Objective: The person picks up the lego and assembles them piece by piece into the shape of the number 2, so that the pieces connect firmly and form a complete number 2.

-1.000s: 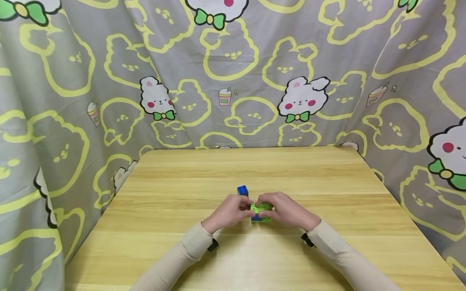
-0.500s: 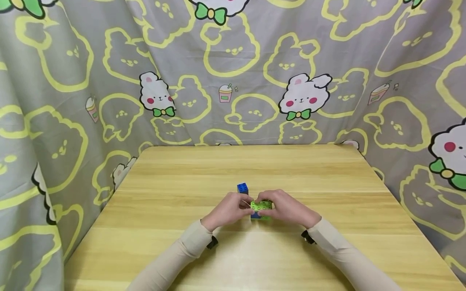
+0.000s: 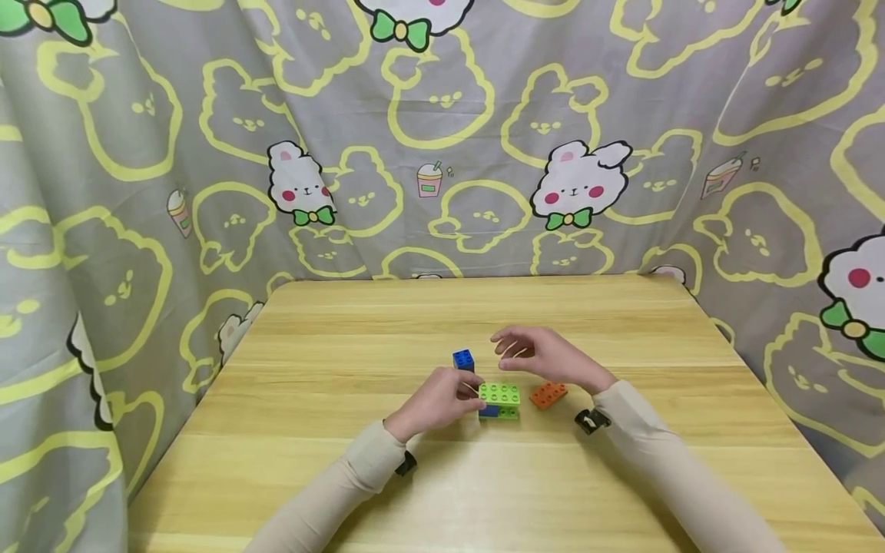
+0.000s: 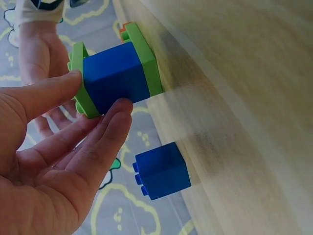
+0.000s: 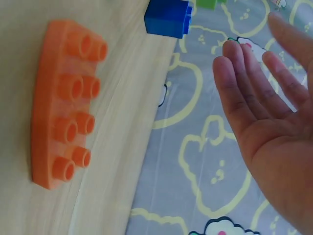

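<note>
My left grip (image 3: 439,399) is pinching the green-and-blue toy-brick stack (image 4: 117,73); my right grip (image 3: 548,356) is hovering, relaxed and unclosed, near the orange eight-stud brick (image 3: 549,395).

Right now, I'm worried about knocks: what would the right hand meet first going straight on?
The right hand would probably meet the separate blue block first; height is unclear, so it might pass over.
</note>
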`<state>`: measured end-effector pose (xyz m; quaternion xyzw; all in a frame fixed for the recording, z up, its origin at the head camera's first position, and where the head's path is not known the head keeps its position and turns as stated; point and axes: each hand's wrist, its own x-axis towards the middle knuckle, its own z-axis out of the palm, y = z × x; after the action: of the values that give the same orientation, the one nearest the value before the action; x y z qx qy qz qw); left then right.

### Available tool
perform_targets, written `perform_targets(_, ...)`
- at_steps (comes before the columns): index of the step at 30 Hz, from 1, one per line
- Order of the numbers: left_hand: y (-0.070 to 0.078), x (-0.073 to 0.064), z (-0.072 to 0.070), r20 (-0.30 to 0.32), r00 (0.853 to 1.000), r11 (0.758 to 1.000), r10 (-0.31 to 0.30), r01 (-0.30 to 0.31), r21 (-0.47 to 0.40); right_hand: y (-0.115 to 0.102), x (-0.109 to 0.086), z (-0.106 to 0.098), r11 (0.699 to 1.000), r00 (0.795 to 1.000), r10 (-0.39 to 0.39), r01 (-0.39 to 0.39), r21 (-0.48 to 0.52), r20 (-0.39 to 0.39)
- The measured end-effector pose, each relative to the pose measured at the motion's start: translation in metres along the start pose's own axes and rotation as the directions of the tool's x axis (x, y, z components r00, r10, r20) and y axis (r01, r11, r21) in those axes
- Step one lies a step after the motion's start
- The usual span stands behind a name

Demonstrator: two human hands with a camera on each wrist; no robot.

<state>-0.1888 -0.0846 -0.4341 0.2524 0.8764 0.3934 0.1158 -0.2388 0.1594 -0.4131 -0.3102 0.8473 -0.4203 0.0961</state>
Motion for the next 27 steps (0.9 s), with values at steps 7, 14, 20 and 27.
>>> perform_targets(7,0.001,0.001,0.000,-0.004,1.000,1.000,-0.006,0.006,0.003,0.016,0.018,-0.008,0.998,0.999,0.032,-0.034,0.059,0.038)
perform_targets(14,0.000,0.000,0.001,-0.001,1.000,1.000,-0.002,0.002,-0.003,0.030,0.033,-0.001,0.993,0.995,0.064,-0.071,0.092,0.074)
perform_targets(20,0.000,-0.001,0.000,0.001,1.000,1.000,-0.005,0.005,-0.003,0.036,0.047,0.005,0.992,0.995,0.042,-0.053,0.113,0.096)
perform_targets(27,0.001,-0.001,0.000,0.007,1.000,1.000,0.006,-0.006,-0.012,0.038,0.056,0.012,0.997,0.992,0.051,-0.058,0.057,0.112)
